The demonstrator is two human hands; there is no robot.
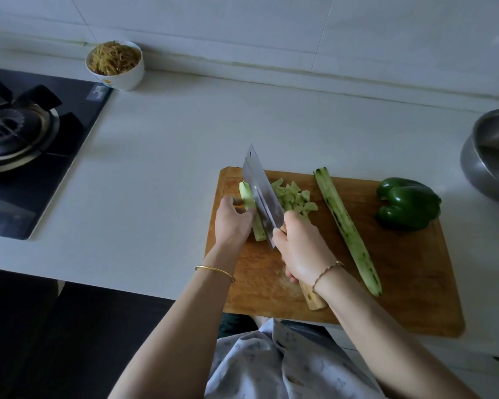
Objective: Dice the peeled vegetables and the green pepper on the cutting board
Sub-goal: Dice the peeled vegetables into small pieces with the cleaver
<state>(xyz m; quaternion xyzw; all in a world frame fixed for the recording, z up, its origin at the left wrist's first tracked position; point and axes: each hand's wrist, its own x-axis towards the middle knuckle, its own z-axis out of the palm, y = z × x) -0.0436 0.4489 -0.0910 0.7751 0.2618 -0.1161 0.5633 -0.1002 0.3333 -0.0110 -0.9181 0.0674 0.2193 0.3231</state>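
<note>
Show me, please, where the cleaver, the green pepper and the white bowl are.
cleaver (264, 197), head view, middle of the flat blade.
green pepper (408, 204), head view, middle of its glossy skin.
white bowl (126, 79), head view, its outer wall.

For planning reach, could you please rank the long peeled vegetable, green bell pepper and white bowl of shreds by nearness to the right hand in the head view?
1. Long peeled vegetable, right of the right hand.
2. Green bell pepper, farther right.
3. White bowl of shreds, far left by the wall.

Forearms converging, left grip (233, 221) curled on vegetable strip (247, 197), right grip (301, 250) clenched round cleaver handle (315, 300)
</note>
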